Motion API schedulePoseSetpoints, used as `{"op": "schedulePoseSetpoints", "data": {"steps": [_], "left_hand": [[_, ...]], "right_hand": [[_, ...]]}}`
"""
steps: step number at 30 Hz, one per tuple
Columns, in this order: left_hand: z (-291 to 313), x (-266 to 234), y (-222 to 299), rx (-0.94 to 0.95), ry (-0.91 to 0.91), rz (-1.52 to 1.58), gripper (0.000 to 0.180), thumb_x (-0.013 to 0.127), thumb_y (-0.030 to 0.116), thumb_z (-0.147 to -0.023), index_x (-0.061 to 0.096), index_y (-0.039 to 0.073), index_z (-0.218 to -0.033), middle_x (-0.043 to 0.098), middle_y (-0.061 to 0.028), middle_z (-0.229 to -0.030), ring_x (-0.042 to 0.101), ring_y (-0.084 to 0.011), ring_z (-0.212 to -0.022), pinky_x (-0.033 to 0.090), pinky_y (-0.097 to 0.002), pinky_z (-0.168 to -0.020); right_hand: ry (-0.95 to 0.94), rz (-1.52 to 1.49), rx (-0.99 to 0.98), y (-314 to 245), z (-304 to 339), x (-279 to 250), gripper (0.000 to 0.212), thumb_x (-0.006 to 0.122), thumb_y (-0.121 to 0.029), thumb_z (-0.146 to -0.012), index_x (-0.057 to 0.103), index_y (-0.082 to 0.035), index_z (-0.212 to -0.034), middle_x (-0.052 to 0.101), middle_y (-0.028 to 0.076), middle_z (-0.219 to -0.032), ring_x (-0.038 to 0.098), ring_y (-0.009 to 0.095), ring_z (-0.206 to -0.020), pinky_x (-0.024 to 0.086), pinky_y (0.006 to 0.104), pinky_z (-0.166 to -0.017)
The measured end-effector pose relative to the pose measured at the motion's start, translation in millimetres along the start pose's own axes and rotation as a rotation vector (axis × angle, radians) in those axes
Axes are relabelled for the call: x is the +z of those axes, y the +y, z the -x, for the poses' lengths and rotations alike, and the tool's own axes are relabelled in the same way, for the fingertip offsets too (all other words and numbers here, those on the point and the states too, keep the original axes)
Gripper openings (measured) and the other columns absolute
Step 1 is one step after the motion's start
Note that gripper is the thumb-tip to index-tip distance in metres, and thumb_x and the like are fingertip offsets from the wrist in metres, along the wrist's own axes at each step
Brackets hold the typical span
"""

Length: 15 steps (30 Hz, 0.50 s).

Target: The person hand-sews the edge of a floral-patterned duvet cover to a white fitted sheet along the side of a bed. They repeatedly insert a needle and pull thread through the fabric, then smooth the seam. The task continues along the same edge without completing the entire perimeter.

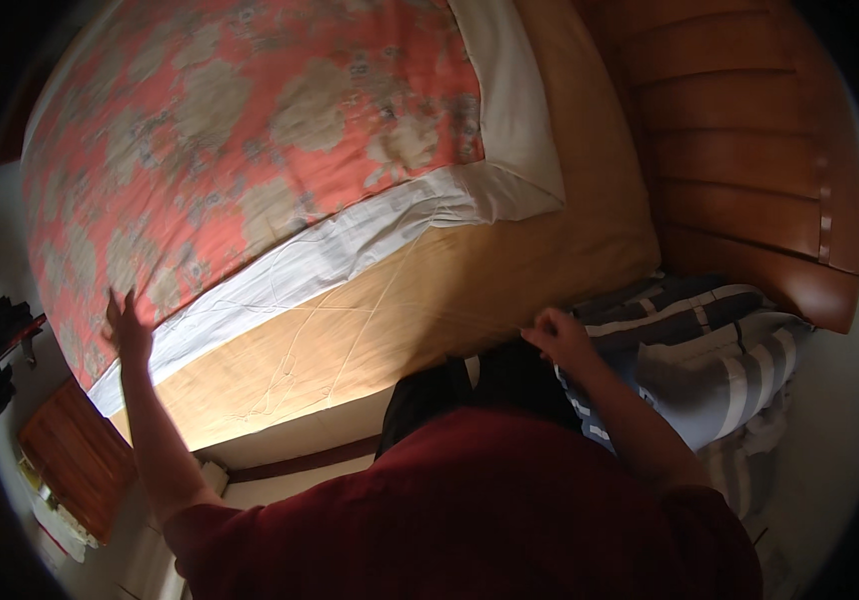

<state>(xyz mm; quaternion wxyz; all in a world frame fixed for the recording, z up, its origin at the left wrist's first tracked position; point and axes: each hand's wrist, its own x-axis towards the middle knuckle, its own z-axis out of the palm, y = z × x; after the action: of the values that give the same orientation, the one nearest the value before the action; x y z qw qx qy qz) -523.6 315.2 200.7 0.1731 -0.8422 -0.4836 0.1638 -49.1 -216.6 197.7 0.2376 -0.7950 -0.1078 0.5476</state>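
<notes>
So, our red floral quilt covers most of the tan mattress, but the near and right strips are left bare, and the white border looks rumpled toward the right corner. Our left hand is open, fingers loosely spread, at the quilt's near left edge; can't tell if it's touching. Our right hand is half curled near the striped bedding; can't tell if it's gripping anything.

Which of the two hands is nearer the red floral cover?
The left hand, seen against the floral cover; the right hand is farther off, beside the striped bedding.
</notes>
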Motion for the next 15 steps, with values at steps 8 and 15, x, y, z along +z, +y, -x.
{"op": "schedulePoseSetpoints", "data": {"steps": [8,15], "left_hand": [[-44.3,-78.1,345.8,0.601,0.082,1.010,0.018,0.049,0.006,-0.083,0.060,0.007,-0.098,0.059,-0.0110,-0.094,0.059,-0.0291,-0.089,0.048,-0.0380,-0.076],[-37.1,-67.8,453.6,0.528,-0.026,0.971,0.021,0.065,0.016,-0.077,0.059,0.011,-0.096,0.056,-0.0107,-0.102,0.060,-0.0296,-0.087,0.050,-0.0400,-0.073]], "right_hand": [[0.145,-0.112,-0.269,4.1,-134.7,31.3,0.025,0.056,-0.029,-0.090,0.055,-0.005,-0.098,0.051,0.001,-0.069,0.049,0.009,-0.059,0.044,0.0272,-0.054],[0.274,0.172,-0.343,26.1,-128.2,57.3,0.019,0.053,-0.022,-0.091,0.058,-0.004,-0.095,0.058,0.011,-0.076,0.057,0.024,-0.069,0.046,0.0347,-0.063]]}}
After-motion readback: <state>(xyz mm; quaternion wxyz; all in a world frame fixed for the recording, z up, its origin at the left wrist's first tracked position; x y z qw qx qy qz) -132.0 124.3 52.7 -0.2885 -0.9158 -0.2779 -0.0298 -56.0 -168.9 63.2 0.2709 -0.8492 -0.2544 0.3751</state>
